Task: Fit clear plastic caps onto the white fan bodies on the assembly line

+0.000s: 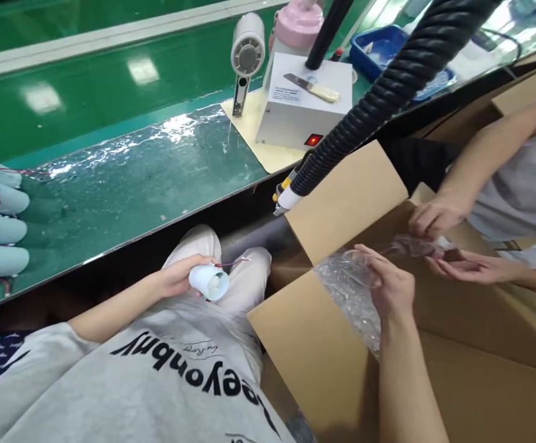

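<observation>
My left hand (182, 276) is wrapped round a pale blue cylindrical housing (201, 280) above my lap. The open end of the housing faces right, and thin red and dark wires (231, 263) stick out beside it. Over the cardboard box (290, 332), my right hand (390, 280) pinches a piece of clear plastic (362, 267). More crinkled clear plastic packaging (341, 289) lies at the box's near left side, below that hand.
Several similar housings with wires (0, 227) lie at the bench's left. A black flexible hose (378, 104) with a metal-tipped nozzle hangs over the box. A grey device (290, 123) carries a knife (311, 87); a small fan (248, 55) stands beside it. A co-worker's hands (461, 261) handle plastic at right.
</observation>
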The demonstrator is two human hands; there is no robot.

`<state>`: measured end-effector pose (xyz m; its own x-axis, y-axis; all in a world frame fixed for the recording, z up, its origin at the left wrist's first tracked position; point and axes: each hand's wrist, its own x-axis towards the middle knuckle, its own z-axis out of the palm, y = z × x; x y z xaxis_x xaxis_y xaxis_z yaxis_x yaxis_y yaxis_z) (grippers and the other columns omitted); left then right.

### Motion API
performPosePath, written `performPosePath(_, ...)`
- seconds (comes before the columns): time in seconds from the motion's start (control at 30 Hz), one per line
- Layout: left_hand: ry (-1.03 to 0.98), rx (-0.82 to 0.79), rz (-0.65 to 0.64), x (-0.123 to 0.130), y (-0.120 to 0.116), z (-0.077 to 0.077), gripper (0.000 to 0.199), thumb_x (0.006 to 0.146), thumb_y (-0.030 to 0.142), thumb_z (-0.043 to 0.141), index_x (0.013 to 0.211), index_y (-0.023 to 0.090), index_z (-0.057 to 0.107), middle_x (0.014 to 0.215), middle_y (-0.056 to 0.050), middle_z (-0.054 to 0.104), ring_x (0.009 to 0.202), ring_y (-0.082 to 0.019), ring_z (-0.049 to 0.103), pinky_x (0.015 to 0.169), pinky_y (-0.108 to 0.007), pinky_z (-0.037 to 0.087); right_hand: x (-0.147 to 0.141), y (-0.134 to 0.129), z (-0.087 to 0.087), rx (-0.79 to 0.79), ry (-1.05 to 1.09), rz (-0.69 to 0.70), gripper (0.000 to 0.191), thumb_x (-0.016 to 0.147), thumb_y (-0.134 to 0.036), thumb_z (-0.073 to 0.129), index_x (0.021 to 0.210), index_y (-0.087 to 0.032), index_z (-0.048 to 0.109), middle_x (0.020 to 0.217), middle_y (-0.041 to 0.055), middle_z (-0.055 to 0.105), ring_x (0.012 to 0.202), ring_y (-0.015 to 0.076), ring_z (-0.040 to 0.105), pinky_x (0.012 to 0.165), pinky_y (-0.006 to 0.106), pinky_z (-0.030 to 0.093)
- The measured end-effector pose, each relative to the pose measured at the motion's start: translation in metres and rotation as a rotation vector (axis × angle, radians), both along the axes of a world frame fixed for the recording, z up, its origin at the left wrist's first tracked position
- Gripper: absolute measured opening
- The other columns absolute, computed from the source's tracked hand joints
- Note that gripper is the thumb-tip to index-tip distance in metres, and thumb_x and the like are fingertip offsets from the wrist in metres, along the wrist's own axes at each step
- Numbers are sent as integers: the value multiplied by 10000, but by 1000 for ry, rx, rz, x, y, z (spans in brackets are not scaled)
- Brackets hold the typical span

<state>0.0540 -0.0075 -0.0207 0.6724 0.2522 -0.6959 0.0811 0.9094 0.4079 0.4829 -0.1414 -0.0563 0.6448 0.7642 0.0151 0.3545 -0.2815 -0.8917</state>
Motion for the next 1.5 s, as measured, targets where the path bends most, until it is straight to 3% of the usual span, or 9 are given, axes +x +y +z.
performPosePath(0.17, -58, 83, -65, 7, -2, 10, 374, 808, 472, 779, 964, 152, 666, 637, -28, 683, 382, -94, 503, 319, -177, 326, -99, -11, 54, 282, 327, 212, 466, 863, -609, 596, 564, -253, 631, 1067, 97, 773, 1079, 343, 724, 928, 521, 580)
performPosePath(0.37, -32, 247, -76, -9, 0, 19, 424, 790, 554, 739, 891, 162, 613, 607, -4, 608, 382, -83, 449, 304, -180, 283, -190, -1, 62, 253, 507, 623, 655, 952, -808, 390, 924, -284, 783, 959, 96, 746, 944, 305, 746, 775, 443, 638)
performPosePath(0.47, -11, 358, -65, -16, 1, 21, 395, 799, 530, 727, 893, 159, 630, 629, 5, 596, 399, -81, 446, 310, -183, 280, -205, 2, 63, 188, 303, 713, 690, 920, -819, 482, 1196, -246, 749, 1144, 129, 703, 1070, 324, 724, 899, 457, 630)
performPosePath(0.6, 22, 511, -67, -21, 2, 27, 318, 783, 470, 760, 872, 174, 684, 707, 5, 618, 512, -100, 489, 358, -185, 279, -222, 15, 65, 85, -365, 724, 448, 987, -465, 652, 1396, -285, 668, 1313, 141, 592, 1188, 322, 649, 1023, 510, 566)
performPosePath(0.7, 36, 845, -124, -24, 1, 33, 210, 820, 392, 751, 874, 189, 742, 803, -22, 667, 697, -148, 572, 556, -225, 431, -239, 31, 63, 30, -651, 743, 289, 960, -202, 657, 1223, -277, 752, 1307, 154, 609, 1184, 347, 634, 979, 542, 567)
performPosePath(0.83, 65, 1367, -112, -31, 2, 36, 204, 860, 388, 752, 959, 214, 791, 1002, -82, 707, 963, -230, 629, 877, -326, 475, -253, 40, 62, 46, -449, 837, 94, 881, -231, 784, 967, -245, 750, 1265, 122, 627, 1138, 323, 665, 909, 467, 603)
performPosePath(1.03, 61, 1385, -106, -38, 10, 19, 554, 586, 464, 978, 1075, 254, 826, 1096, -119, 692, 1015, -283, 630, 914, -384, 520, -259, 35, 66, 75, 39, 643, 275, 945, -421, 716, 740, -238, 725, 1073, 82, 687, 1067, 286, 718, 981, 465, 574)
performPosePath(1.27, -123, 1230, -232, -36, 7, 18, 600, 691, 324, 913, 1266, 255, 754, 1321, -133, 720, 1231, -327, 668, 1001, -424, 554, -257, 36, 66, 156, 419, 411, 325, 828, -492, 844, 662, -238, 726, 952, 73, 785, 978, 295, 769, 895, 458, 619)
performPosePath(1.5, -184, 903, -144, -40, -2, 30, 652, 737, 290, 872, 1358, 244, 677, 1382, -131, 666, 1044, -242, 717, 843, -325, 603, -249, 20, 74, 143, -42, 706, 310, 836, -383, 863, 1128, -308, 790, 1369, 72, 723, 1239, 322, 708, 1056, 503, 600)
